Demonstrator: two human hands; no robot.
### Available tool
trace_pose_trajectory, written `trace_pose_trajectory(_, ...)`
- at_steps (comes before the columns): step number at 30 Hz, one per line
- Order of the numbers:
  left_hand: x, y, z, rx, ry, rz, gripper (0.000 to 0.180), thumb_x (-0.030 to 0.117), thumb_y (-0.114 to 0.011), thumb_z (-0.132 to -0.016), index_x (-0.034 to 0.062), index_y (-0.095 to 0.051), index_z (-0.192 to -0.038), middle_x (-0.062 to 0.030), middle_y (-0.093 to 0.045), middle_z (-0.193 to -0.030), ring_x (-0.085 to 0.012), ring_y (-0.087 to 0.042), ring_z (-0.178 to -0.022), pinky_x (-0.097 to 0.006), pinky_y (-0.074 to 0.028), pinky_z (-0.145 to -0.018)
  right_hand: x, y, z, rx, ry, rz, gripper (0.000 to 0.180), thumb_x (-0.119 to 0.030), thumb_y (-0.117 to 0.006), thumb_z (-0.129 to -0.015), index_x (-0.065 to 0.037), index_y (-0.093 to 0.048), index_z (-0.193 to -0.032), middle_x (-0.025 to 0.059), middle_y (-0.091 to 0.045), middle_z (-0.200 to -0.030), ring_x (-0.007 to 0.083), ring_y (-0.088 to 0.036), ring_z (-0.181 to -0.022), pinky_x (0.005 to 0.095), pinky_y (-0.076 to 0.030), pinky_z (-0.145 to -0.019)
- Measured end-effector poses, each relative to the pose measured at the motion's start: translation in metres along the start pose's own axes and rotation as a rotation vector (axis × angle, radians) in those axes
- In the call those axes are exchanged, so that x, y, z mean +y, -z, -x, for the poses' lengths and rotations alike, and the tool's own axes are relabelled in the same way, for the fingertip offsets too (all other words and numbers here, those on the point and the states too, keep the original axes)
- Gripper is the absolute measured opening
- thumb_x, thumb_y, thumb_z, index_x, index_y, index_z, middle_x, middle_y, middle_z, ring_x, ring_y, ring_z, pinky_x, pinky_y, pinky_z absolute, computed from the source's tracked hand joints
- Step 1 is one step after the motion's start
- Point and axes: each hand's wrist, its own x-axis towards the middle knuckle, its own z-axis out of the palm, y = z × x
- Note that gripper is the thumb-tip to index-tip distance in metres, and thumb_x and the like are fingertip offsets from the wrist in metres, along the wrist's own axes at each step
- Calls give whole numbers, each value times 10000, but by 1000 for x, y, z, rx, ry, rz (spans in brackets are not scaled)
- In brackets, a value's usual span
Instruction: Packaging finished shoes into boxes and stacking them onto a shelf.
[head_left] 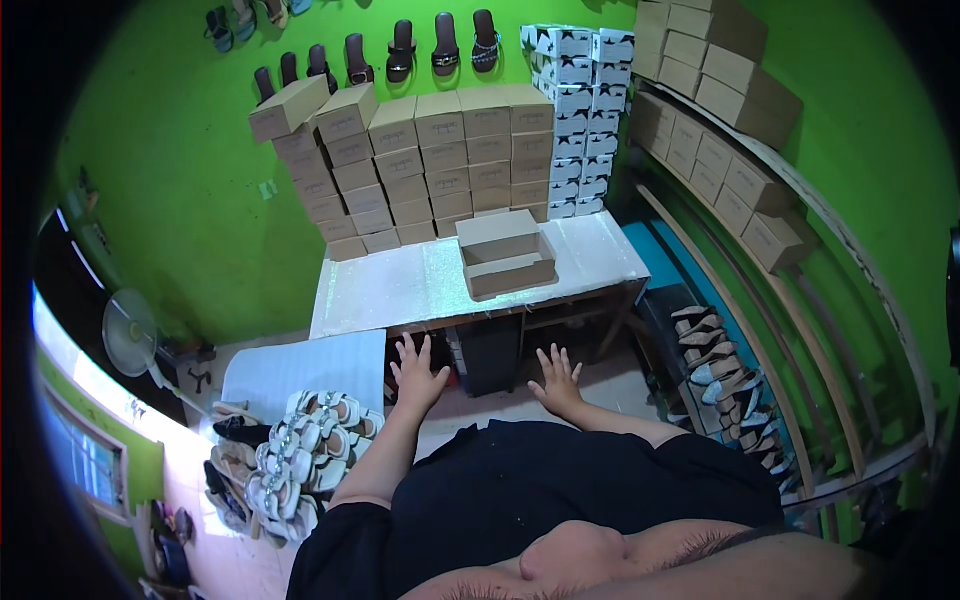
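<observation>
Both of my hands are held out in front of me, short of the white table [400, 290]. My left hand [418, 372] has its fingers spread and holds nothing; it is nearest the table's front edge and the corner of a pale sheet-covered surface [300, 362]. With fingers apart, my right hand [557, 380] is also bare, below the table's front edge. On the table stands a brown cardboard box [510, 278] with its lid up and its inside showing. No hand touches it.
Stacked brown shoeboxes [440, 150] and white star-patterned boxes [572, 120] line the table's back. Sandals [400, 55] hang on the green wall. Pale sandals [315, 450] are heaped at left, near a fan [130, 332]. More shoes [715, 365] and shelved boxes [720, 165] stand at right.
</observation>
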Motion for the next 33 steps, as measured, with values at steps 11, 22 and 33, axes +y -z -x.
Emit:
trace_pose_trajectory(11, 68, -39, 110, -11, 113, 19, 824, 388, -725, -813, 150, -363, -1515, -225, -54, -1632, -438, -93, -1499, -689, -165, -1128, 96, 48, 114, 89, 87, 9, 829, -393, -662, -876, -209, -227, -1557, 188, -103, -1634, 406, -98, -1503, 723, -22, -1112)
trace_pose_trajectory(22, 67, -5, 174, 52, 131, -22, 814, 368, -735, -807, 174, -377, -1512, -211, -21, -1640, -429, -72, -1504, -674, -144, -1142, 81, 73, 137, 178, -3, -36, 823, -405, -621, -899, -182, -196, -1568, 194, -94, -1636, 398, -85, -1507, 707, -21, -1126)
trace_pose_trajectory(33, -17, 66, 250, 209, 93, 11, 756, 303, -751, -798, 160, -439, -1472, -236, -92, -1627, -473, -109, -1487, -689, -157, -1124, -37, 34, 139, 187, 16, -159, 773, -385, -604, -908, -164, -240, -1553, 203, -126, -1629, 405, -124, -1498, 706, -19, -1125)
